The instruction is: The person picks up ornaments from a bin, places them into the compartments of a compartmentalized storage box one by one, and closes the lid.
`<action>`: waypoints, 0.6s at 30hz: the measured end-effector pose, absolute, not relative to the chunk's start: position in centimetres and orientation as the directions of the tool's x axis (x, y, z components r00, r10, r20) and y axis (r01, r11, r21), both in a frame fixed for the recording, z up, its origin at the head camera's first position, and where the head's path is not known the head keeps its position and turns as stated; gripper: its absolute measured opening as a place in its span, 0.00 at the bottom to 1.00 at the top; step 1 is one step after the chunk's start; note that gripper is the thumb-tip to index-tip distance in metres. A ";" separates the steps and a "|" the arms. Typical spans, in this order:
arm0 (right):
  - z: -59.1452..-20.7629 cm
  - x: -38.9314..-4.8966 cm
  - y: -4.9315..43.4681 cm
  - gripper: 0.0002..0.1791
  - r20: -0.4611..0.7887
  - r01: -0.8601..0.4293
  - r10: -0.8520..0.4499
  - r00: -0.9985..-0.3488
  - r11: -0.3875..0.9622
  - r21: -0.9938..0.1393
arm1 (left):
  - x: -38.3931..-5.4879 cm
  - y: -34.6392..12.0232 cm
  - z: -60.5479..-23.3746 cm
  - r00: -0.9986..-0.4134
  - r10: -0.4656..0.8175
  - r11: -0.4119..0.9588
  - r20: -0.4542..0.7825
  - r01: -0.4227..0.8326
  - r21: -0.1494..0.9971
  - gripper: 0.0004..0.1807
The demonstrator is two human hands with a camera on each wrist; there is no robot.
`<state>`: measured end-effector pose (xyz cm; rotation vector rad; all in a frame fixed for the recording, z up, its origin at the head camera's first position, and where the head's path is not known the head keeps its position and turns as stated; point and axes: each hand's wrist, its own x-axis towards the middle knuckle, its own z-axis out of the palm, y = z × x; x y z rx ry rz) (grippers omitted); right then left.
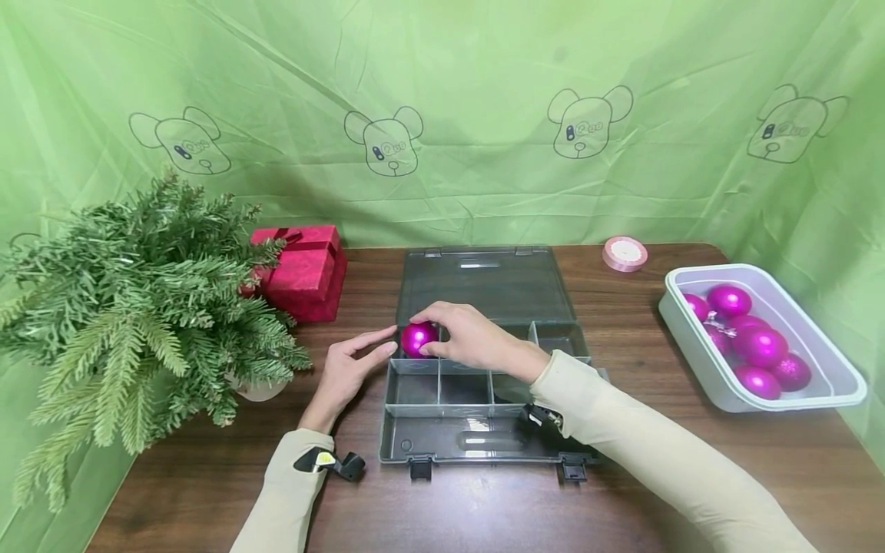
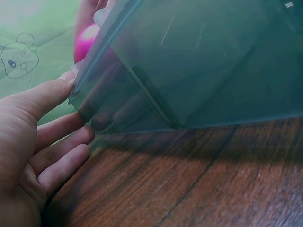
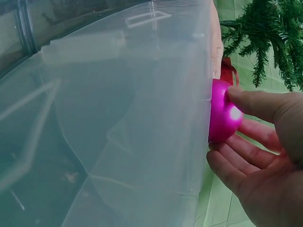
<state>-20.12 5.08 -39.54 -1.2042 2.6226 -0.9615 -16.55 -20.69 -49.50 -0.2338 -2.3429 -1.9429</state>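
Pinching a magenta ball (image 1: 418, 340) between thumb and fingers, our right hand (image 1: 473, 338) holds it at the back-left corner of the divided case (image 1: 442, 439). We rest our left hand (image 1: 346, 375), fingers loosely extended, against the case's left edge near that corner.

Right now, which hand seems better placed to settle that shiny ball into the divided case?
The right hand, probably: it grips the magenta ball at the back left of the divided case, while the left hand touches the case's left side.
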 end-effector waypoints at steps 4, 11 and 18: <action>-39.5 -20.1 5.1 0.23 0.146 -0.634 -0.703 -0.696 0.506 -0.585 | -16.5 -20.7 -49.6 -0.984 0.060 0.178 0.167 0.175 0.968 0.19; -39.1 -20.1 5.6 0.23 0.141 -0.623 -0.695 -0.705 0.512 -0.592 | -16.5 -20.7 -49.6 -0.983 0.066 0.171 0.172 0.181 0.969 0.18; -37.7 -20.2 7.8 0.24 0.161 -0.599 -0.649 -0.743 0.540 -0.591 | -16.6 -20.8 -49.7 -0.982 0.066 0.178 0.174 0.184 0.967 0.18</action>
